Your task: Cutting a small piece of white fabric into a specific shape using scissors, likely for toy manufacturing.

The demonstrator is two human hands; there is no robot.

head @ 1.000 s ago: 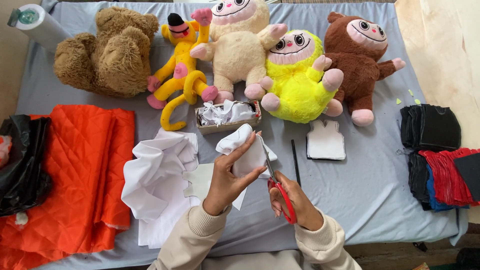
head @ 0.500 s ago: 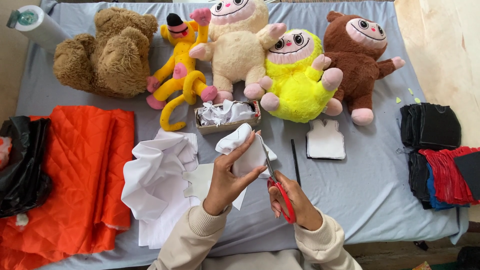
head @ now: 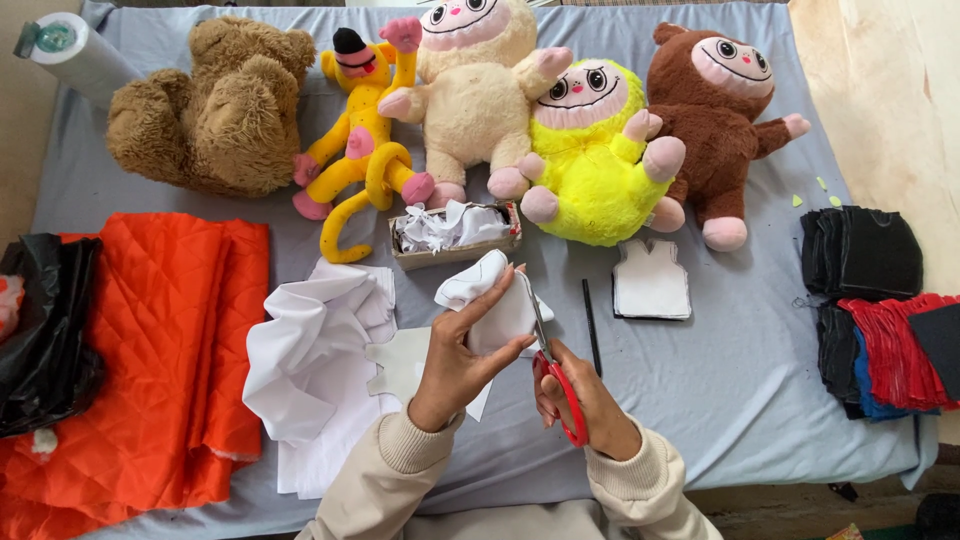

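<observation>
The left hand (head: 455,360) holds a small white cloth (head: 490,305) up over the table (head: 740,380). The thumb and the fingers pinch the cloth, thumb on the near side and fingers on the far side. The cloth sits near the middle of the table, just in front of a little box (head: 455,250).

The right hand (head: 580,400) holds red scissors (head: 555,375). The fingers are curled tight through the red handles. The blades point up and touch the right edge of the cloth. I cannot tell how far the blades are apart.

The little box is full of white scraps. To the left of the hands lies a big pile of white cloth (head: 315,370). Further left is a folded orange quilt (head: 150,350), and a black bag (head: 45,330) lies at the left edge.

A black pencil (head: 590,325) lies just right of the scissors. Beside it is a stack of white cut shapes (head: 652,280). At the right edge are stacks of black cloth (head: 865,255) and red cloth (head: 895,345).

Along the back sit soft toys: a brown bear (head: 215,110), a yellow monkey (head: 360,150), a cream toy (head: 475,95), a bright yellow toy (head: 590,160) and a brown toy (head: 720,110). A roll of paper (head: 75,50) lies in the back left corner.
</observation>
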